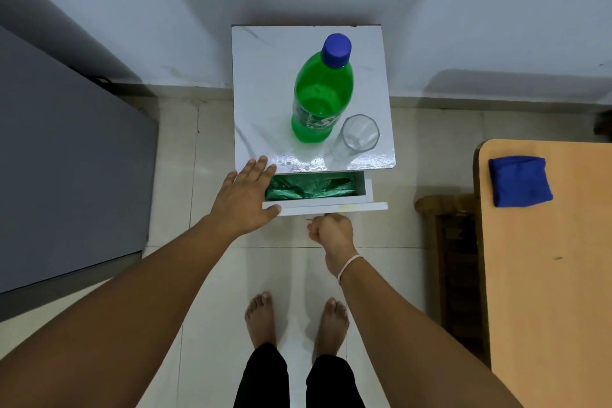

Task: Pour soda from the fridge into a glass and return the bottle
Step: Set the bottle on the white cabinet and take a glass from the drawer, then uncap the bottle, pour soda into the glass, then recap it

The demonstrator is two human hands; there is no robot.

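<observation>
A green soda bottle with a blue cap stands upright and capped on a small white side table. An empty clear glass stands just right of the bottle, near the table's front edge. The table's drawer is pulled partly out, with crumpled green plastic inside. My left hand lies flat with fingers spread over the table's front left corner and the drawer's left end. My right hand is a closed fist at the drawer's front, apparently on a small handle that is hidden.
A grey fridge stands closed at the left. At the right a wooden table carries a folded blue cloth, with a dark wooden chair beside it. My bare feet are on the tiled floor below the drawer.
</observation>
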